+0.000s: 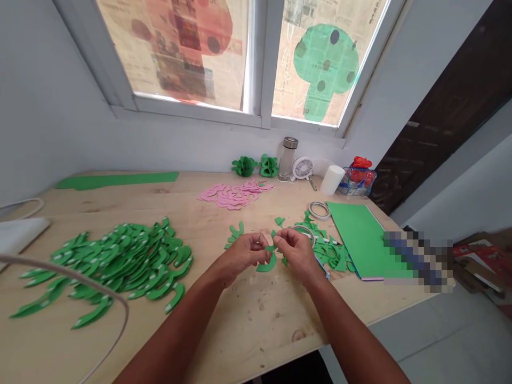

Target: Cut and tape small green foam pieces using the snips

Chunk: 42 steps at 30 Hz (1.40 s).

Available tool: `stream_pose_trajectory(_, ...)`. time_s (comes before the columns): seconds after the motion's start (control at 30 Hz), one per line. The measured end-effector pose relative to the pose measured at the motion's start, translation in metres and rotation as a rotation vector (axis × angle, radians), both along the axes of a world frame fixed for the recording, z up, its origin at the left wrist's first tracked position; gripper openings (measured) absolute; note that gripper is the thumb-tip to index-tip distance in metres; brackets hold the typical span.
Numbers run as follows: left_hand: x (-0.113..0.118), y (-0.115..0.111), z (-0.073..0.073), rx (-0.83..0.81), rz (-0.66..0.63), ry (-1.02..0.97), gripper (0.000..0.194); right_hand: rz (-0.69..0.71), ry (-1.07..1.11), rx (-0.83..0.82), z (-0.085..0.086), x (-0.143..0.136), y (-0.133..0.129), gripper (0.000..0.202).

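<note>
Here, in from the front edge of the table (pixel 240 325), the left hand (pixel 248 250) pinches a curved green paper strip (pixel 267 266); the right hand (pixel 296 249) has its fingertips drawn together at the upper end, though whether they grip it I cannot tell. The strip lies just below both sets of fingertips, its bowed long axis rising rightward, the lower end nearer the left hand. Toward the left edge lies a heap of green strips (pixel 132 261); toward the back edge, pink paper cutouts (pixel 232 196).
</note>
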<state>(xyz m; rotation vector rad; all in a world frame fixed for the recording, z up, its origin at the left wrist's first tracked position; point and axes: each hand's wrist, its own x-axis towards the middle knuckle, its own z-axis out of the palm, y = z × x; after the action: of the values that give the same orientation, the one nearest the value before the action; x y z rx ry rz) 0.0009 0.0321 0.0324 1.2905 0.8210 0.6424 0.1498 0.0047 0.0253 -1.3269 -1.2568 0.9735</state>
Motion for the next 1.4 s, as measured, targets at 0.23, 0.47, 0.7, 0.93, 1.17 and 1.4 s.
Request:
stream_pose_trajectory(0.23,0.005,0.003,-0.003,-0.048,0.112,-0.057,0.02,0.001,-0.078,0.02,-0.01,-0.005,0.014,0.016)
stream_pose_trajectory(0.47,0.01,0.007,-0.016,-0.138,0.293,-0.09,0.023,-0.095,-0.234,0.088,0.002,0.054,0.015,0.017)
stream_pose_trajectory(0.7,0.011,0.006,-0.029,-0.187,0.309,-0.134,0.025,-0.023,-0.838,-0.073,-0.015,0.105,-0.007,0.014)
stream_pose_trajectory(0.93,0.011,0.005,-0.03,-0.178,0.314,-0.122,0.024,-0.038,-0.947,-0.081,-0.02,0.103,-0.006,0.013)
stream_pose_trajectory(1.17,0.01,0.005,-0.03,-0.183,0.32,-0.115,0.025,-0.059,-0.948,-0.084,-0.022,0.099,-0.005,0.013)
stream_pose_trajectory(1.4,0.011,0.005,-0.031,-0.184,0.318,-0.124,0.025,-0.074,-0.981,-0.104,-0.022,0.097,-0.006,0.012)
